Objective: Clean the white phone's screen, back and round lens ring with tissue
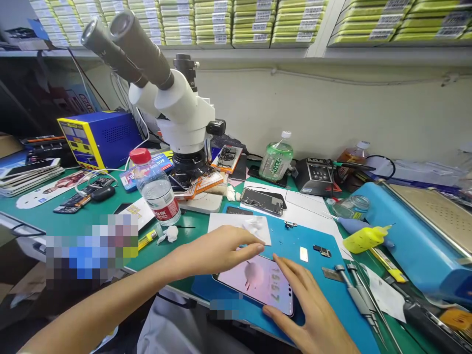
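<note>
A smartphone [258, 282] lies face up on the blue work mat [228, 295], its lit screen showing a pale pink picture and a clock. My right hand [313, 305] spans the phone's right end, the thumb at the near edge and the fingers at the far edge. Over the far left part of the phone reaches my left hand [228, 248], its thumb and fingers stretched out along the far edge, and it covers that corner. Behind it a crumpled white tissue [255, 225] rests on white paper [221, 222].
A microscope [180, 108] stands at the back left, beside a water bottle [157, 191]. An opened phone part [261, 200] lies behind the mat. Tweezers and screwdrivers [359, 295], a yellow squeeze bottle [365, 239] and a blue machine [405, 236] are on the right.
</note>
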